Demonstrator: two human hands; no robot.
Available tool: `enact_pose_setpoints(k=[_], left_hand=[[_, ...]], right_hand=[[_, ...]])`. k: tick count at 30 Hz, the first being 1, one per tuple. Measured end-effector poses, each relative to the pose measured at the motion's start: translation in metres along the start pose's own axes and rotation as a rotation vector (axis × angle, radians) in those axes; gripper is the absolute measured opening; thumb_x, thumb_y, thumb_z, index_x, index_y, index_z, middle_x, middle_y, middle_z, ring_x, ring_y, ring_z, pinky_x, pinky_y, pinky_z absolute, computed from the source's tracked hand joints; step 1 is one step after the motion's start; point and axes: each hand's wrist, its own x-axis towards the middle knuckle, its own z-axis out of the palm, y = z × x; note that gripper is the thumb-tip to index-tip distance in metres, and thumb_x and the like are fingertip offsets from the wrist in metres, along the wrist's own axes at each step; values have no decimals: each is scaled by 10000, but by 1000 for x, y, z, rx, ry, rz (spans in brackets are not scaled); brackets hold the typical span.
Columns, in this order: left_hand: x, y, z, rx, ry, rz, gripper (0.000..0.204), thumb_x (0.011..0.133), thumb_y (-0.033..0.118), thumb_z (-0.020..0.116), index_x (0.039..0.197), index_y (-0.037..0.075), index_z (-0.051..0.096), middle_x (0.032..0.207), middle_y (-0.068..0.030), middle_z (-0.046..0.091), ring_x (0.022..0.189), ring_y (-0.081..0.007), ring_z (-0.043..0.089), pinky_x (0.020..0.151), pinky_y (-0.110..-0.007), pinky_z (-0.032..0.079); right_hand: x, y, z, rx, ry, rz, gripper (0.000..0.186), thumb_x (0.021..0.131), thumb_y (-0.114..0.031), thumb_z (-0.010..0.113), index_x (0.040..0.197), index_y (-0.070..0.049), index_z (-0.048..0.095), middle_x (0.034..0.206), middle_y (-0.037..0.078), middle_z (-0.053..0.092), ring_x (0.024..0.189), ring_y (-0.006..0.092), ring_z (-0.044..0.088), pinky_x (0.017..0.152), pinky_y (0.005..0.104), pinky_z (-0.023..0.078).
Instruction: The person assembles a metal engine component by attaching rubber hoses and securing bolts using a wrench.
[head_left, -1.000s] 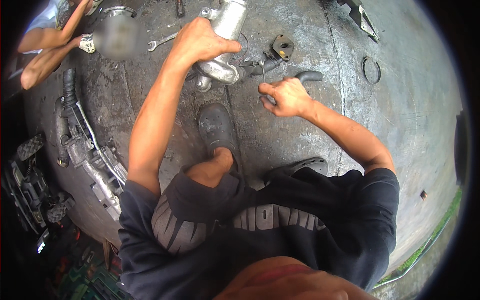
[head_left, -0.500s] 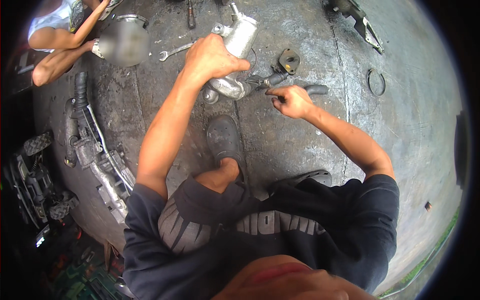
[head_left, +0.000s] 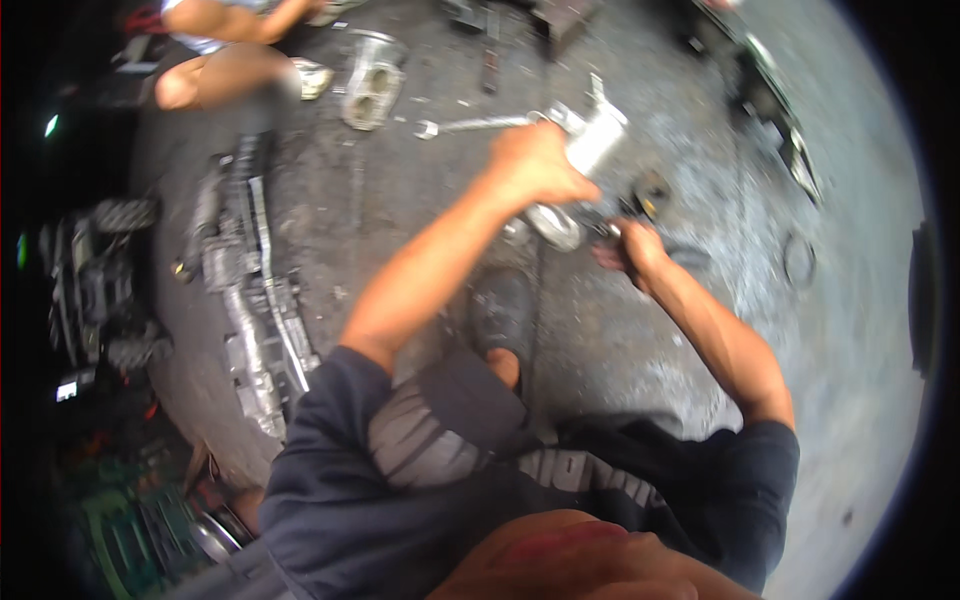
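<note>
My left hand (head_left: 535, 170) is closed on a silver metal housing (head_left: 600, 135), which has a short spout at its top and a rounded elbow at its lower end. My right hand (head_left: 630, 250) is at the dark fittings below the housing, its fingers blurred; what they hold, if anything, I cannot make out. A dark flange (head_left: 650, 192) and a curved black hose (head_left: 685, 255) lie beside that hand. A silver open-ended wrench (head_left: 475, 124) lies left of the housing, partly hidden.
Another person's arms (head_left: 235, 30) show at upper left. A silver casting (head_left: 370, 95), a long pipe assembly (head_left: 250, 320) and a dark bracket (head_left: 775, 120) lie on the stained floor. A black ring clamp (head_left: 800, 258) lies at right, a green tool case (head_left: 135, 535) at lower left.
The view has shifted and blurred, so floor objects sit farther right or lower. My left hand still grips the housing. My right hand has turned more upright at the fittings.
</note>
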Motion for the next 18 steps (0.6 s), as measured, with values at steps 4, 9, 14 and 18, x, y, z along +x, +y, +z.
enact_pose_setpoints(k=[4,9,14,18], left_hand=[[-2,16,-3,-40,67,100,603,530,438,835,863,-53,729,894,-244,721,872,-355,720,800,-414,571],[-10,9,-1,-52,82,104,604,531,432,836,855,-64,724,880,-255,717,868,-370,718,793,-415,570],[-4,17,-4,-55,53,74,613,530,433,836,871,-64,726,893,-254,719,877,-365,718,804,-414,565],[-3,15,-3,-53,64,89,631,529,442,833,900,-58,727,916,-242,724,891,-355,718,818,-410,563]], right_hand=[[-14,-11,-17,90,70,-91,219,894,-149,575,1028,24,589,874,151,650,673,248,675,597,348,601],[-3,-29,-6,13,212,-279,324,816,-49,608,1118,20,513,849,110,596,675,193,598,530,331,537],[-15,-55,-15,46,275,-413,583,769,15,629,1309,48,411,905,130,627,693,196,592,579,348,510],[-62,-74,-1,49,138,-514,334,778,57,619,1109,22,592,894,56,643,738,129,570,676,270,463]])
